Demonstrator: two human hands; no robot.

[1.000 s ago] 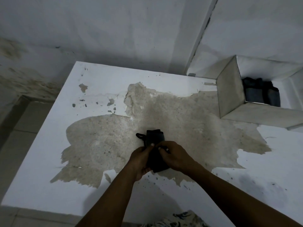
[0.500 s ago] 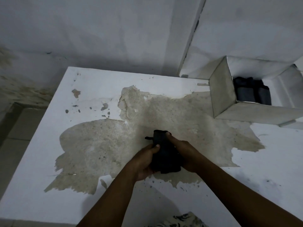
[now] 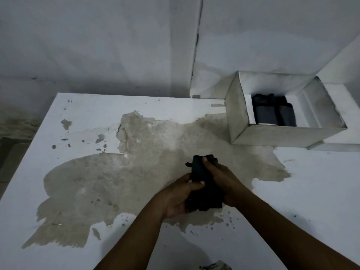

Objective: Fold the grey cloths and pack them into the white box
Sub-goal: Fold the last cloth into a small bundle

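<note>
Gripping the folded grey cloth, both hands' fingers hold it lengthwise, pointing away.

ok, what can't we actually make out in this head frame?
- Dark grey folded cloth, head view: its lower part and sides are covered by the left hand and right hand, and dim light hides the fold lines.
- Open white cardboard box: its near wall hides the bottom, so the grey cloths inside cannot be counted.
- Patterned item: cut off by the bottom edge.
</note>
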